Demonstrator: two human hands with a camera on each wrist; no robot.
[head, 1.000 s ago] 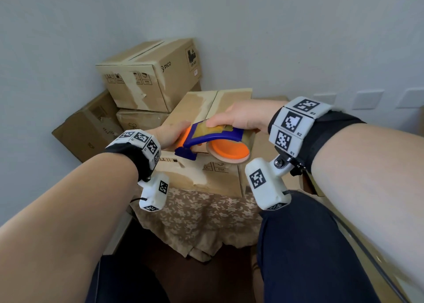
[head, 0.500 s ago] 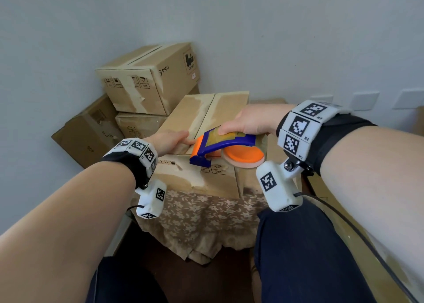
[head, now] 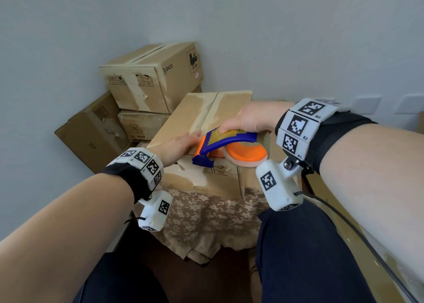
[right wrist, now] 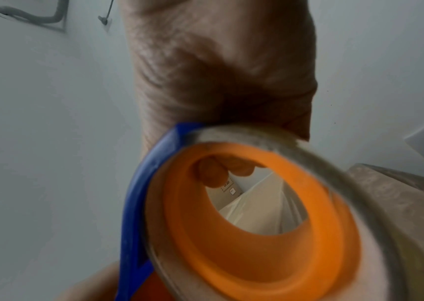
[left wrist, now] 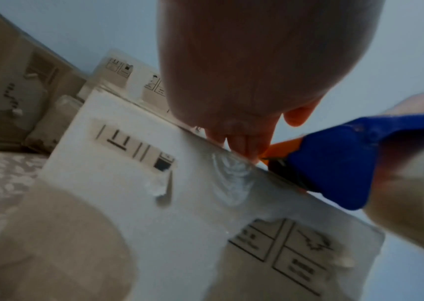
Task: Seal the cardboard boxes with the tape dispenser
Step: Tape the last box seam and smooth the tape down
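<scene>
The right hand [head: 251, 119] has its grip wrapped round the blue-and-orange tape dispenser [head: 229, 145], held at the near top edge of the cardboard box [head: 202, 128]. Just left of that grip, the left hand [head: 176, 145] lies flat on the box top, fingers straight. Beyond both hands, a stacked box [head: 158, 77] reads "PICO". Handling symbols are printed below the dispenser.
</scene>
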